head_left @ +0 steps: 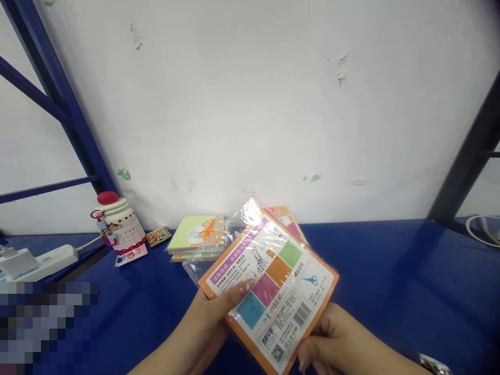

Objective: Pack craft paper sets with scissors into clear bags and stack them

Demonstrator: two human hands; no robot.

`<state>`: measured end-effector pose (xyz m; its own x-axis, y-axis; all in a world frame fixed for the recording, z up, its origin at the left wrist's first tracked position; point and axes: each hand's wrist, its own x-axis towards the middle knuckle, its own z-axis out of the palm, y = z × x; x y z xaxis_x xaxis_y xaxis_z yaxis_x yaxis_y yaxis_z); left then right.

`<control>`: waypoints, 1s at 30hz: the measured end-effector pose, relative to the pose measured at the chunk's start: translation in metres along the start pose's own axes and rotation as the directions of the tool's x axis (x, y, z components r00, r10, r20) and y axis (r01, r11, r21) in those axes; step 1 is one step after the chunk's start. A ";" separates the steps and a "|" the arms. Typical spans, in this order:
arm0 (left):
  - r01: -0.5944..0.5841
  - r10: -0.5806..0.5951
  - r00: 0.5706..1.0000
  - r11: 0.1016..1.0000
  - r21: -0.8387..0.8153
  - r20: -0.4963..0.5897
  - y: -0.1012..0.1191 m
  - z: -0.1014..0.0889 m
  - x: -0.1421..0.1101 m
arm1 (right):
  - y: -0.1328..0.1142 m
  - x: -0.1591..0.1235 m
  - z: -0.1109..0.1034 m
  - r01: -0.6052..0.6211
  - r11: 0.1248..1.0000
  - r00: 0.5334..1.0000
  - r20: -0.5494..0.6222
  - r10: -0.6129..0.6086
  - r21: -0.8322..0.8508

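An orange-bordered pack of craft paper is tilted in front of me, its printed side facing up. Pictures of scissors and a giraffe, coloured squares, and a barcode show on it. Clear plastic wrapping juts out past its far left edge. My left hand grips the left side, thumb on top and fingers underneath. At the lower right edge my right hand is closed on the pack, its fingers curled there. Behind it lies a stack of thin picture booklets, and an orange and pink booklet is partly covered.
On the blue table, a white and red bottle stands at the left beside a pink packet and a small gold packet. A power strip is further left. A blue metal frame and white wall rise behind.
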<state>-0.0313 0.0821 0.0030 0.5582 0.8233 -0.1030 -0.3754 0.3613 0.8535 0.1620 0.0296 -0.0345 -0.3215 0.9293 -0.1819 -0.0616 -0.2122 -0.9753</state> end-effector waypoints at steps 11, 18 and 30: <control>0.057 -0.056 0.998 0.993 -0.100 0.011 -0.006 -0.005 0.004 | 0.004 0.000 -0.006 -0.079 0.997 0.997 -0.013 0.079 -0.002; 0.094 -0.089 0.992 0.994 -0.049 0.091 -0.010 0.002 -0.001 | 0.012 0.009 -0.008 -0.059 0.997 0.995 -0.078 0.055 -0.052; 0.123 -0.114 0.989 0.989 -0.088 0.091 -0.017 0.003 0.004 | 0.011 0.008 -0.006 0.014 1.000 0.999 -0.040 -0.015 -0.024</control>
<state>-0.0211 0.0778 -0.0102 0.6626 0.7331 -0.1531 -0.3680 0.4967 0.7860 0.1647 0.0365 -0.0478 -0.2827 0.9436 -0.1725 -0.0430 -0.1921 -0.9804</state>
